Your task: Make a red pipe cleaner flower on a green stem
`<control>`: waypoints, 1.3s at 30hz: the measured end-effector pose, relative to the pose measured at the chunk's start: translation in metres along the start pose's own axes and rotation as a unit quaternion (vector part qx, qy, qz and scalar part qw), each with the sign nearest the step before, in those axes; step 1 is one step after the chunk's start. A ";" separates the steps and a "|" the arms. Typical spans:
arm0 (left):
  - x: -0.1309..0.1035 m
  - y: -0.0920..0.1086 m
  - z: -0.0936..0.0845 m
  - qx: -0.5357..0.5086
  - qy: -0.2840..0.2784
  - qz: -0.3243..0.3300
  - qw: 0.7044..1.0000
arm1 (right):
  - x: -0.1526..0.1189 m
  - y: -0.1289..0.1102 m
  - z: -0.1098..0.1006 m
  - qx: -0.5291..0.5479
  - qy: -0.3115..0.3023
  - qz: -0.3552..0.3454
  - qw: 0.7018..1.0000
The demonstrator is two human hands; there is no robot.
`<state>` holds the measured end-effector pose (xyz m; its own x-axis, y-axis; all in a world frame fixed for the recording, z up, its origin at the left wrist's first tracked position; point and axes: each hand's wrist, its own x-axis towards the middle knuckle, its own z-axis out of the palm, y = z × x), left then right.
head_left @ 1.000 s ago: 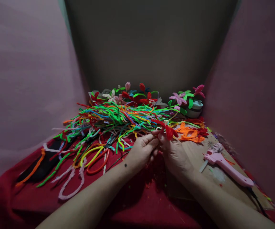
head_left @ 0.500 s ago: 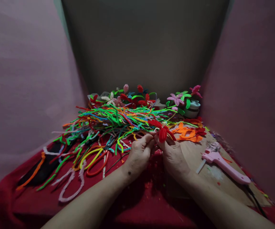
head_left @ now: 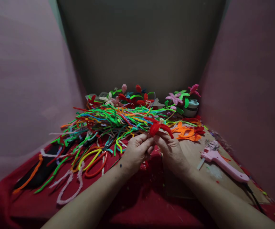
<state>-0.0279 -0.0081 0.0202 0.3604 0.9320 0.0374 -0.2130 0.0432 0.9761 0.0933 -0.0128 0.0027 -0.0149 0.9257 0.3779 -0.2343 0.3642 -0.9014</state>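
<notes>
A red pipe-cleaner flower (head_left: 160, 128) with a pale centre sits at the fingertips of both hands, its petals spread outward above them. My left hand (head_left: 138, 151) is closed, thumb and fingers pinching at the flower's left underside. Coming from the other side, my right hand (head_left: 172, 151) grips the flower's base between thumb and fingers. The two hands nearly touch, and their fingers hide the lower part of the flower. Just behind them lies a large heap of multicoloured pipe cleaners (head_left: 118, 116).
Scissors with yellow and red handles (head_left: 95, 173) lie left on the red cloth (head_left: 137, 203). To the right, a pink glue gun (head_left: 225, 165) and orange pipe-cleaner pieces (head_left: 186, 132) rest on a brown board (head_left: 190, 152). Finished flowers (head_left: 174, 98) stand at the back.
The red flower has turned and tipped in the fingers, sitting slightly lower and further left. The whole view has shifted a little. Both hands keep their pinch.
</notes>
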 end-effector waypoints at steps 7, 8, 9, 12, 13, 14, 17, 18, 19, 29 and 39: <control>-0.001 0.001 -0.004 -0.111 -0.082 -0.046 0.989 | 0.004 -0.001 -0.002 0.029 -0.007 -0.010 1.000; -0.001 0.001 -0.004 -0.121 -0.085 -0.054 0.988 | 0.004 -0.001 -0.002 0.031 -0.004 -0.009 0.999; -0.002 0.001 -0.005 -0.131 -0.088 -0.060 0.986 | 0.004 -0.002 -0.003 0.033 0.000 -0.005 0.999; -0.002 0.001 -0.006 -0.155 -0.106 -0.073 0.980 | 0.005 -0.003 -0.004 0.041 0.003 0.015 0.999; -0.002 0.001 -0.007 -0.162 -0.114 -0.076 0.977 | 0.005 -0.003 -0.005 0.047 0.001 0.022 0.999; -0.002 0.001 -0.008 -0.169 -0.121 -0.079 0.975 | 0.005 -0.003 -0.005 0.056 -0.001 0.029 0.998; -0.001 -0.001 -0.009 -0.197 -0.141 -0.094 0.966 | 0.005 -0.001 -0.007 0.099 -0.006 0.061 0.993; -0.001 -0.001 -0.009 -0.211 -0.148 -0.098 0.961 | 0.005 0.000 -0.008 0.116 -0.014 0.076 0.990; -0.001 -0.002 -0.010 -0.225 -0.154 -0.104 0.957 | 0.006 0.001 -0.008 0.131 -0.026 0.091 0.987; -0.001 0.003 -0.011 -0.171 -0.160 -0.103 0.967 | 0.005 -0.003 -0.005 0.189 -0.020 0.123 0.974; -0.002 -0.014 -0.006 0.450 0.068 0.258 0.852 | 0.005 0.007 0.001 0.200 0.025 0.099 0.974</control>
<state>-0.0316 -0.0083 0.0052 0.3083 0.7790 0.5460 0.4933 -0.6217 0.6084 0.0903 -0.0059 -0.0015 -0.0529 0.9813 0.1851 -0.5924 0.1183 -0.7969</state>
